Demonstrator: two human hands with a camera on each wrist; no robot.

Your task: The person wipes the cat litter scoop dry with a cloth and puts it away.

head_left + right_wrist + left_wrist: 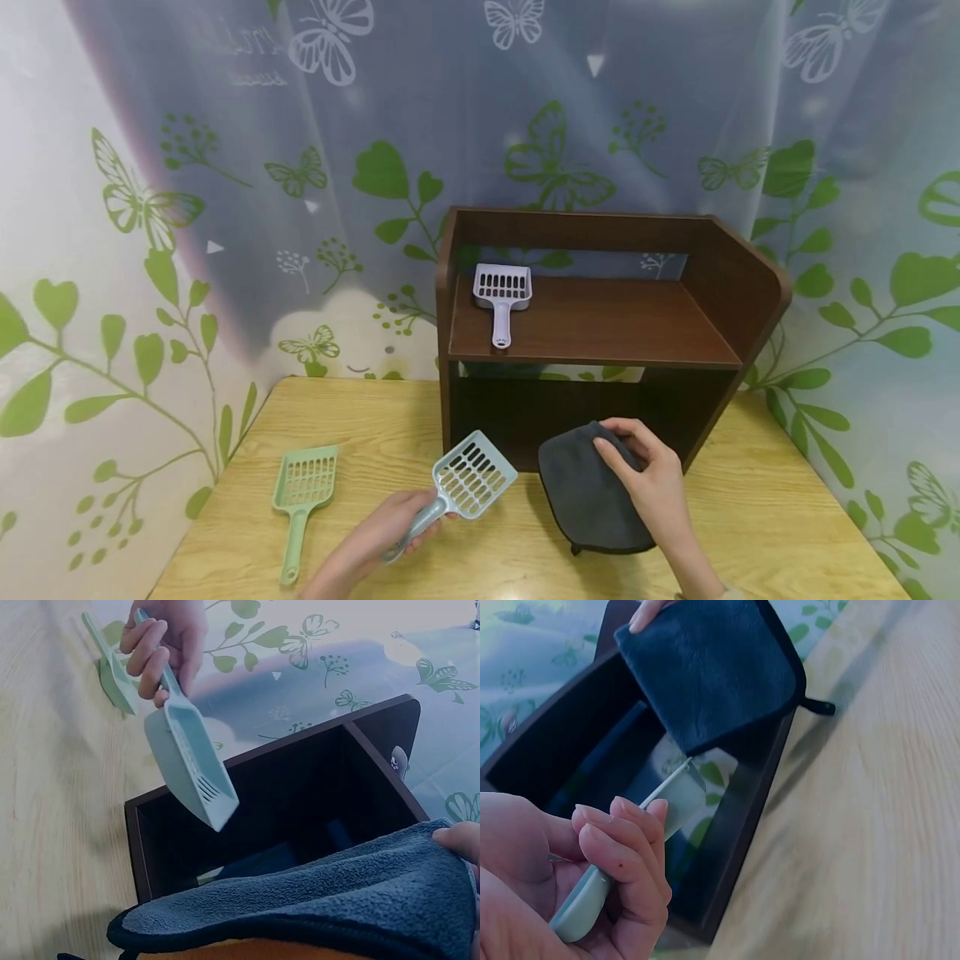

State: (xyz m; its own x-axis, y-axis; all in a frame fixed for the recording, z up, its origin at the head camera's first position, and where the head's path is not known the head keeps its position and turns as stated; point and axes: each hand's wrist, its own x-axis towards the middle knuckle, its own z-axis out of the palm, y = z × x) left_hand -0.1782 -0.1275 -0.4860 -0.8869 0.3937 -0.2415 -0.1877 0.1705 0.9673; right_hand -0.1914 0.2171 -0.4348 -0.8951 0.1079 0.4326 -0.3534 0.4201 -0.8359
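Note:
My left hand (401, 521) grips the handle of a pale blue litter scoop (474, 475), its slotted head tilted up over the table. In the right wrist view the fingers wrap round the scoop's handle. My right hand (651, 471) pinches the upper edge of a dark grey cloth (592, 492) with a black border and a small loop. Its underside shows orange in the right wrist view. Cloth and blue scoop are apart in the head view. A green litter scoop (306, 487) lies on the table at the left. A lilac litter scoop (502, 300) lies on the shelf's upper board.
A dark brown two-tier shelf (600, 321) stands at the back of the wood-grain table (360, 417), just beyond both hands. Behind it hangs a curtain (420, 100) printed with leaves and butterflies.

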